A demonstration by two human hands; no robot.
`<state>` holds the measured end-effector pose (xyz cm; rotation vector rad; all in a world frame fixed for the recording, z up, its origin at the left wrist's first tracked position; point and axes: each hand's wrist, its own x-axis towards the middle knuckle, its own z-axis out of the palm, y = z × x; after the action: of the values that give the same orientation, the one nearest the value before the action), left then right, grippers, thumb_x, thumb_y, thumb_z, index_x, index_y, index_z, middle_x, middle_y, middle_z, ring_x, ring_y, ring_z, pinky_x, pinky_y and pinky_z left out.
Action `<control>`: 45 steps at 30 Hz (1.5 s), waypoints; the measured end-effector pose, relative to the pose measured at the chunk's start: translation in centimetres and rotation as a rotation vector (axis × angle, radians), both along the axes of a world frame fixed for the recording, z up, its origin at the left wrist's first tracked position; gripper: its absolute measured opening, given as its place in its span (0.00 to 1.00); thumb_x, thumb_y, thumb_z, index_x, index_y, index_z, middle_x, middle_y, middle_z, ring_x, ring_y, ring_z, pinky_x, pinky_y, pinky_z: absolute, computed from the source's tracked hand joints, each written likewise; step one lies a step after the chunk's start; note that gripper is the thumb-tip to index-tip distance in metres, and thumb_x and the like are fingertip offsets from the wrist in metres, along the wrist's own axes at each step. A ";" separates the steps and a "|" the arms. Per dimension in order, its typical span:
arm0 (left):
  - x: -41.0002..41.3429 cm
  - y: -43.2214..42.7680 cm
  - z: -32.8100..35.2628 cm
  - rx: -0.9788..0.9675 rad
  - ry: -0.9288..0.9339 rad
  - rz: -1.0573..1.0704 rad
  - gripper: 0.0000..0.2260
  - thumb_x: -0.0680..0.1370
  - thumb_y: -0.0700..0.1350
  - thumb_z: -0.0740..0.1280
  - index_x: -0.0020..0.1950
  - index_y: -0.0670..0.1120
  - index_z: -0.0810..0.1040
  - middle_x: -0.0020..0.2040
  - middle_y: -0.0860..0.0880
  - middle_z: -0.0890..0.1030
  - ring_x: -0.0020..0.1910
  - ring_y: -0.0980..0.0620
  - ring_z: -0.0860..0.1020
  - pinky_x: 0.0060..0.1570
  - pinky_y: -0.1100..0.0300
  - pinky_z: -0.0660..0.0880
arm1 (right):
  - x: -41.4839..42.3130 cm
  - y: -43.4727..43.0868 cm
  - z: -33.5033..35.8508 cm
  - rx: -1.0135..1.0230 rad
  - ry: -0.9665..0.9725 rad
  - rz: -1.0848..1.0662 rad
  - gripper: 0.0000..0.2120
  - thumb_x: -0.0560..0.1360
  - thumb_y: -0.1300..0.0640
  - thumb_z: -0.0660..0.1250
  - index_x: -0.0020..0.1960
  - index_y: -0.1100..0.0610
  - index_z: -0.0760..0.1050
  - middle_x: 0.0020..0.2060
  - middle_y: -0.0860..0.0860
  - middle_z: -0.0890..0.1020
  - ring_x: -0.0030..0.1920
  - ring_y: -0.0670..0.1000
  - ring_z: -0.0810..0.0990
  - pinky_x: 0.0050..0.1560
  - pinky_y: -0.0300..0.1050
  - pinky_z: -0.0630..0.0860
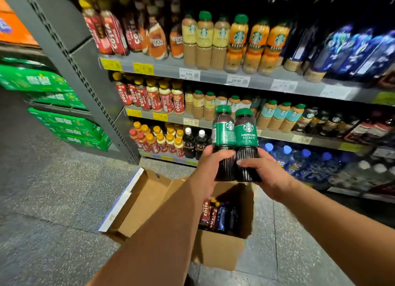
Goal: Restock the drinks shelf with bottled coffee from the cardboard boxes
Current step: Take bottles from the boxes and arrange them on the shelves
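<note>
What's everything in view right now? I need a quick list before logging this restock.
cardboard box: one, brown, open, low centre of view.
Americano bottles: two, dark with green labels and caps, held side by side over the cardboard box.
boxed bottles: several, red and blue, inside the cardboard box.
shelf unit: one, grey, several tiers, straight ahead.
shelved drinks: many, red, orange, cream and blue, filling the tiers.
price tags: several, yellow and white, on the tier edges.
green cartons: several, green, stacked at left.
left hand: one, fingers curled round the left bottle.
right hand: one, fingers curled round the right bottle.
</note>
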<state>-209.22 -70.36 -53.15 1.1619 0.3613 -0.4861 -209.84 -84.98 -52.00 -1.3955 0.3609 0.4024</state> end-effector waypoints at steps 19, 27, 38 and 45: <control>0.1 -1.2 22.4 0.071 -0.391 0.084 0.25 0.67 0.45 0.77 0.61 0.50 0.71 0.53 0.42 0.81 0.48 0.42 0.82 0.41 0.48 0.80 | -0.1 0.2 22.0 -0.064 -0.379 -0.094 0.22 0.64 0.67 0.73 0.53 0.52 0.70 0.50 0.58 0.81 0.49 0.58 0.81 0.49 0.55 0.79; 0.2 -1.1 26.9 0.097 -0.501 0.058 0.08 0.74 0.43 0.70 0.52 0.48 0.81 0.48 0.44 0.84 0.48 0.44 0.82 0.48 0.47 0.80 | -0.2 -0.7 26.3 -0.072 -0.430 -0.114 0.22 0.67 0.67 0.71 0.59 0.55 0.70 0.51 0.58 0.81 0.50 0.60 0.82 0.45 0.56 0.80; 1.5 -0.7 29.5 0.121 -0.522 0.125 0.20 0.69 0.45 0.76 0.59 0.47 0.76 0.51 0.44 0.83 0.49 0.44 0.83 0.47 0.47 0.81 | 0.9 0.9 29.0 -0.123 -0.479 -0.098 0.26 0.68 0.66 0.73 0.61 0.56 0.69 0.53 0.55 0.80 0.50 0.54 0.81 0.47 0.50 0.79; 5.5 1.0 31.4 0.149 -0.564 0.157 0.16 0.69 0.42 0.75 0.55 0.46 0.77 0.49 0.45 0.83 0.45 0.47 0.82 0.38 0.56 0.80 | 5.1 2.8 30.6 -0.167 -0.434 -0.099 0.30 0.58 0.58 0.74 0.60 0.57 0.75 0.50 0.55 0.84 0.50 0.56 0.83 0.56 0.57 0.78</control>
<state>-203.72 -69.40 -21.77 1.3472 -0.0026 0.0171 -204.74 -82.21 -21.43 -1.5757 0.1072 -0.0174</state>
